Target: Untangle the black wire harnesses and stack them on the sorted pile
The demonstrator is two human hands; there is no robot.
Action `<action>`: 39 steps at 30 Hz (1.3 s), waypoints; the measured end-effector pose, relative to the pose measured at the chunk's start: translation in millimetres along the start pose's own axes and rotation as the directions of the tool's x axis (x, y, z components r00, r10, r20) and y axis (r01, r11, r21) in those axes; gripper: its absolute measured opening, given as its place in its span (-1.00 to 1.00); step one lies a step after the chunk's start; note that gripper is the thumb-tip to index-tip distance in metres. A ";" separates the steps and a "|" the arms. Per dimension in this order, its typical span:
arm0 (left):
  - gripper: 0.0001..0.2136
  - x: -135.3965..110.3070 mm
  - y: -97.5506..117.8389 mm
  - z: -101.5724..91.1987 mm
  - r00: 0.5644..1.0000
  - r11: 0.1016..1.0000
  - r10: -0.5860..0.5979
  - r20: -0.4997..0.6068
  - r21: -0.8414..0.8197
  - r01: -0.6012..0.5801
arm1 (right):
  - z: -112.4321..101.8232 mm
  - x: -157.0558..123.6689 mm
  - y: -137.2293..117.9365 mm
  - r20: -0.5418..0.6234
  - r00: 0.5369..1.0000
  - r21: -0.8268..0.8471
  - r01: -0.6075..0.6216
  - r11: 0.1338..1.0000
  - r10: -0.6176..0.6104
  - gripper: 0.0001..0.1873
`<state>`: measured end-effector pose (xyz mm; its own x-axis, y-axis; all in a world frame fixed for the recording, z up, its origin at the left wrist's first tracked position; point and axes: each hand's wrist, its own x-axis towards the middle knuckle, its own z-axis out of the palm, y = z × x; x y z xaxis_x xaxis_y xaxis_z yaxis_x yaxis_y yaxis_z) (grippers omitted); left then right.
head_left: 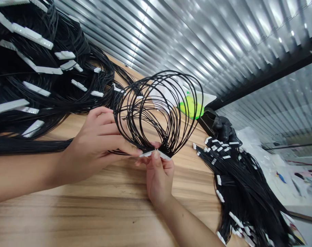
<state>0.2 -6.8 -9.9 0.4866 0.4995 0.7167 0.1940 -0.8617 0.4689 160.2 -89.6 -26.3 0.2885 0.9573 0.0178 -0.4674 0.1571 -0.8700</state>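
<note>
Both hands point(99, 140) point(159, 175) grip looped black wires point(166, 145); the green packet point(189, 108) bears illegible print.

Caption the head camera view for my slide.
Right hand pinches white connectors of looped black wires, left hand alongside, over a wood-grain table.

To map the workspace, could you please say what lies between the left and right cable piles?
The head view shows tabletop, left hand, right hand, looped black wires and, behind, something white and green packet.
</note>
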 end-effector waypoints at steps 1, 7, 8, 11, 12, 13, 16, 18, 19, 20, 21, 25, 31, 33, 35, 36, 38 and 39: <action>-0.86 0.2 0.4 0.1 1.000 1.000 0.003 -0.003 0.007 -0.003 | -0.1 -0.2 -0.3 0.001 1.000 -0.013 -0.002 1.000 0.002 -0.87; -0.86 0.2 1.5 -0.9 1.000 1.000 -0.003 0.007 0.009 0.003 | 0.3 -1.2 -1.0 -0.021 1.000 -0.114 -0.019 0.993 0.017 -0.80; -0.85 0.2 1.6 -1.2 1.000 1.000 -0.003 0.013 0.012 0.003 | 0.5 -1.3 -0.8 -0.020 1.000 -0.113 -0.017 0.993 0.015 -0.80; -0.85 0.4 2.0 -1.7 1.000 1.000 0.000 0.017 0.017 0.000 | 0.9 -1.4 -0.3 -0.014 1.000 -0.101 -0.010 0.995 0.009 -0.80; -0.85 0.6 2.2 -1.7 1.000 1.000 0.001 0.015 0.017 -0.001 | 1.1 -1.5 -0.2 -0.013 1.000 -0.097 -0.010 0.995 0.008 -0.81; -0.85 0.8 2.4 -1.7 1.000 1.000 0.000 0.013 0.015 0.000 | 1.3 -1.5 -0.2 -0.011 1.000 -0.091 -0.009 0.996 0.008 -0.81; -0.85 1.6 2.8 -1.7 1.000 1.000 -0.008 0.008 0.006 0.008 | 1.8 -1.7 -0.5 0.005 1.000 -0.050 0.000 0.999 0.000 -0.87; -0.86 1.9 2.9 -1.7 1.000 1.000 -0.013 0.004 -0.005 0.013 | 2.1 -1.7 -1.0 0.005 1.000 -0.018 0.003 1.000 -0.002 -0.89; -0.86 1.9 2.9 -1.7 1.000 1.000 -0.019 0.005 -0.010 0.019 | 2.1 -1.7 -1.2 0.001 1.000 -0.007 0.002 1.000 -0.002 -0.89; -0.86 1.9 2.9 -1.6 1.000 1.000 -0.021 0.004 -0.015 0.021 | 2.2 -1.7 -1.4 -0.003 1.000 -0.001 0.001 1.000 -0.001 -0.89; -0.86 1.9 2.8 -1.5 1.000 1.000 -0.021 0.004 -0.019 0.021 | 2.1 -1.7 -1.6 -0.008 1.000 0.001 0.001 1.000 -0.001 -0.89; -0.86 1.9 2.8 -1.2 1.000 1.000 -0.017 0.003 -0.010 0.017 | 1.8 -1.3 -1.6 -0.033 0.999 -0.037 -0.004 0.999 0.003 -0.86; -0.84 2.0 3.4 -1.5 1.000 1.000 -0.025 0.009 0.001 0.025 | 1.6 -0.8 -0.5 -0.052 0.998 -0.108 -0.027 0.994 0.021 -0.75; -0.84 1.6 3.4 -1.6 1.000 1.000 -0.026 0.012 -0.003 0.026 | 1.5 -0.6 -0.4 -0.046 0.999 -0.094 -0.020 0.995 0.016 -0.77; -0.85 1.2 3.3 -1.4 1.000 1.000 -0.028 0.011 -0.008 0.028 | 1.3 -0.5 -0.5 -0.045 0.999 -0.097 -0.020 0.995 0.015 -0.78; -0.85 1.1 3.1 -1.3 0.999 0.999 -0.032 0.013 -0.011 0.033 | 1.2 -0.4 -0.6 -0.047 0.999 -0.103 -0.020 0.994 0.015 -0.78; -0.84 1.1 2.7 -1.0 0.999 0.999 -0.038 0.019 -0.011 0.038 | 1.1 -0.4 -0.7 -0.052 0.999 -0.113 -0.019 0.993 0.014 -0.78; -0.84 1.1 2.6 -0.9 0.999 0.999 -0.037 0.017 -0.009 0.037 | 1.2 -0.4 -0.8 -0.054 0.998 -0.112 -0.017 0.994 0.011 -0.78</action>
<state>0.5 -8.4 -7.4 0.4934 0.5294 0.6902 0.2045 -0.8418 0.4995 159.4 -89.8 -25.1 0.3283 0.9444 -0.0190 -0.3761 0.1123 -0.9197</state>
